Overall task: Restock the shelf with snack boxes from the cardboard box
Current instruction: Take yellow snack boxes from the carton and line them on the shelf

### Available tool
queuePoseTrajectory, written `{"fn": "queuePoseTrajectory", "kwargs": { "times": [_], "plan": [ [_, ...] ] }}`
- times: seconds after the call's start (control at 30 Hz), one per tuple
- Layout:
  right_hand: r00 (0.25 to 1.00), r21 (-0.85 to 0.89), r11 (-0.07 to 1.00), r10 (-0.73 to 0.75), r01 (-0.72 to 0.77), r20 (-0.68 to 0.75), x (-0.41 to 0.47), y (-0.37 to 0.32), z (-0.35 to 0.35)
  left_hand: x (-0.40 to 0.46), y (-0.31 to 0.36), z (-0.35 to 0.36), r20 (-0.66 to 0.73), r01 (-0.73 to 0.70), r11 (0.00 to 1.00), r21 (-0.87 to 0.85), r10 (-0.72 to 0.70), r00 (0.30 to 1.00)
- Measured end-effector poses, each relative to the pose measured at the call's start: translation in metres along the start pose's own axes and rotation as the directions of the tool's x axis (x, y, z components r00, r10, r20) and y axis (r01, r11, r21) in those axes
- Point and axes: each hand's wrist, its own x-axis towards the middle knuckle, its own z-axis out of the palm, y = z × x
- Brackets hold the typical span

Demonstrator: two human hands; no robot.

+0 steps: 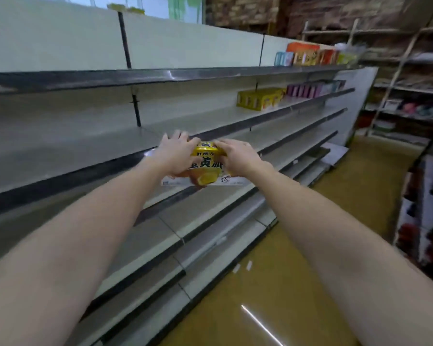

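A yellow snack box (205, 166) with dark printed characters and a white lower band is held out in front of me at the front edge of the second shelf (60, 156) of a long white shelving unit. My left hand (176, 156) grips its left side, fingers over the top. My right hand (238, 157) grips its right side, fingers curled over the top edge. The box tilts with its face toward me. The cardboard box is not in view.
Yellow boxes (260, 98) and purple boxes (308, 89) stand further right on the same shelf level. Orange, blue and green boxes (310, 56) sit on the top shelf. Lower shelves (210, 221) run below. A yellowish floor (310, 270) lies right, with stocked racks (423, 221) beyond.
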Motion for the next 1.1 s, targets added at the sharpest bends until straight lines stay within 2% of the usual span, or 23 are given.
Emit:
{"fn": "queuePoseTrajectory", "kwargs": {
  "times": [0.3, 0.53, 0.67, 0.83, 0.97, 1.1],
  "plan": [
    [0.992, -0.005, 0.992, 0.125, -0.125, -0.033, 0.058, 0.119, 0.015, 0.141, 0.042, 0.020, -0.091, -0.057, 0.994, 0.093, 0.066, 0.994],
    [0.979, 0.033, 0.981, 0.191, -0.189, -0.071, 0.136, 0.220, 0.040, 0.262, 0.076, 0.046, -0.208, 0.057, 0.998, 0.014, -0.052, 0.977],
    [0.983, 0.123, 0.984, 0.140, -0.125, -0.115, 0.192, 0.282, 0.046, 0.339, 0.086, 0.054, -0.262, 0.141, 0.990, -0.020, -0.141, 0.955],
    [0.983, 0.106, 0.993, 0.064, -0.046, -0.172, 0.266, 0.348, 0.054, 0.418, 0.095, 0.058, -0.288, 0.262, 0.965, 0.025, -0.244, 0.926],
    [0.976, 0.100, 0.993, -0.045, 0.067, -0.212, 0.312, 0.378, 0.074, 0.454, 0.097, 0.077, -0.273, 0.373, 0.928, 0.017, -0.354, 0.894],
    [0.979, 0.117, 0.985, -0.107, 0.128, -0.173, 0.344, 0.390, 0.091, 0.480, 0.098, 0.089, -0.243, 0.465, 0.886, 0.005, -0.450, 0.859]
  ]
}}
